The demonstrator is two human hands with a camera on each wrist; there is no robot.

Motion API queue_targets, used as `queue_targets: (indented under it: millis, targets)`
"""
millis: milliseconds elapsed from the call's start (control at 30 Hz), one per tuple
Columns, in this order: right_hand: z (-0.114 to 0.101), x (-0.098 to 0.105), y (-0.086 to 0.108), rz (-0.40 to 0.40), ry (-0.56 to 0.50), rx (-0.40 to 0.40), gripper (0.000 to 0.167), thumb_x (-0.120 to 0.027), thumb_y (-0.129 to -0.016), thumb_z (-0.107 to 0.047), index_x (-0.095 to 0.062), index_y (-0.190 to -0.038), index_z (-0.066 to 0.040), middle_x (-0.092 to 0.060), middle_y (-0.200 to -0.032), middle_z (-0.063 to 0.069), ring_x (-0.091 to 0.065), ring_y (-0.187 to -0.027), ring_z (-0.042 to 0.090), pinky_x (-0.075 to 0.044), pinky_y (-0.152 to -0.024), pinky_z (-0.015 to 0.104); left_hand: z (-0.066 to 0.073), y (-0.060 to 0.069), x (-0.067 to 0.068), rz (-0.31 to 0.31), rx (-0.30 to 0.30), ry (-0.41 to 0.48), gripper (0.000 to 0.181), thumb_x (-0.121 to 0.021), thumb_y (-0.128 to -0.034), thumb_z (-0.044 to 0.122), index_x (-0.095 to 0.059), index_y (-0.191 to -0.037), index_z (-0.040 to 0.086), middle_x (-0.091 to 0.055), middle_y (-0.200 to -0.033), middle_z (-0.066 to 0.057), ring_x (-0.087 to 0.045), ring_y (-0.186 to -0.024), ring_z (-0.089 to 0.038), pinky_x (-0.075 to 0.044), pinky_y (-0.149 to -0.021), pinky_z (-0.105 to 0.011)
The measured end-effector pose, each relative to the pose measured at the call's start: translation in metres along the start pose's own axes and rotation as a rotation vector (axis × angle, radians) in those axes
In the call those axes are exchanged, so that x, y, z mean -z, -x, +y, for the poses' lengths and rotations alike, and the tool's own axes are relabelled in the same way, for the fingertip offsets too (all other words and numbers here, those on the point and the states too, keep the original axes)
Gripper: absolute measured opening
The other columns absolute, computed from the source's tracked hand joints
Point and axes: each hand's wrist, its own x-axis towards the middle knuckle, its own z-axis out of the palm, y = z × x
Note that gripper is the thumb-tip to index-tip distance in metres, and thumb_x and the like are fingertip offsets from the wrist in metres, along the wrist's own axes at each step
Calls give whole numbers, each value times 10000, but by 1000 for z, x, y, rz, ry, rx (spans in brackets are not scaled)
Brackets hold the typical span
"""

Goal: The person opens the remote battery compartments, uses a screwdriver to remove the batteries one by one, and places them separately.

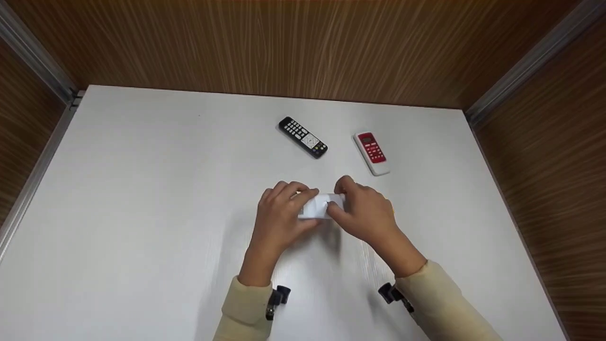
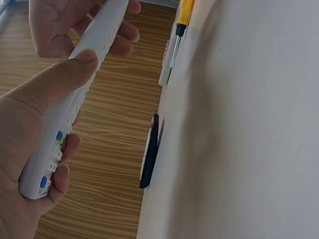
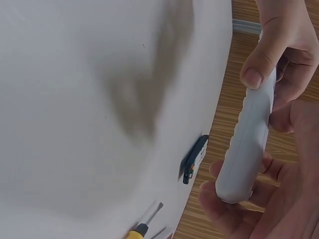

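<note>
A white remote control (image 1: pixel 315 206) (image 2: pixel 94 40) (image 3: pixel 244 144) is held above the table between both hands, its row of buttons facing away from the head view. My left hand (image 1: pixel 279 218) (image 2: pixel 30 124) grips one end, with the thumb along its edge and the fingers curled round the other side. At the opposite end, my right hand (image 1: pixel 367 210) (image 3: pixel 279 199) holds it with thumb and fingers. The battery area is too small to make out in the head view.
A black remote (image 1: pixel 303 137) and a white remote with a red face (image 1: pixel 371 153) lie behind the hands on the white table (image 1: pixel 142 189). A yellow-handled screwdriver (image 2: pixel 184 12) (image 3: pixel 135 234) lies at the right, mostly hidden by the right hand in the head view.
</note>
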Motion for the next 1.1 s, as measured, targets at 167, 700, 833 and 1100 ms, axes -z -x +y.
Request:
queue_targets:
  millis: [167,700,833,1100]
  targets:
    - [0,3,-1,-29,43,37,255,-567,-844,-411,-577,-1010,-217,-539,-626,-24,-472,-547,186,-332,-422,334,1,0,2,5,-4,1,496,-895,-658,418,-769,-1097,226,-697,-1024,78,-622,-929,-167,-502,-732,-375]
    - [-19,22,-13,-188,88,-19,398,-546,-786,-415,-623,-1093,-173,-616,-717,10,-545,-610,219,-378,-460,364,6,-2,7,45,-50,-19,502,-897,-661,404,-766,-1114,233,-691,-1049,86,-600,-950,-150,-481,-768,-352]
    - [-24,21,-15,-190,106,0,425,-535,-799,-404,-698,-1116,-173,-669,-775,20,-587,-655,235,-426,-491,401,4,-2,9,59,-55,-7,507,-906,-650,399,-771,-1108,229,-693,-1041,85,-604,-944,-150,-478,-767,-350]
    - [-27,23,-16,-160,96,32,422,-530,-813,-393,-744,-1104,-175,-718,-859,27,-633,-717,251,-468,-534,430,1,-3,11,55,-30,7,501,-914,-655,381,-772,-1111,231,-691,-1054,97,-604,-958,-142,-478,-787,-352]
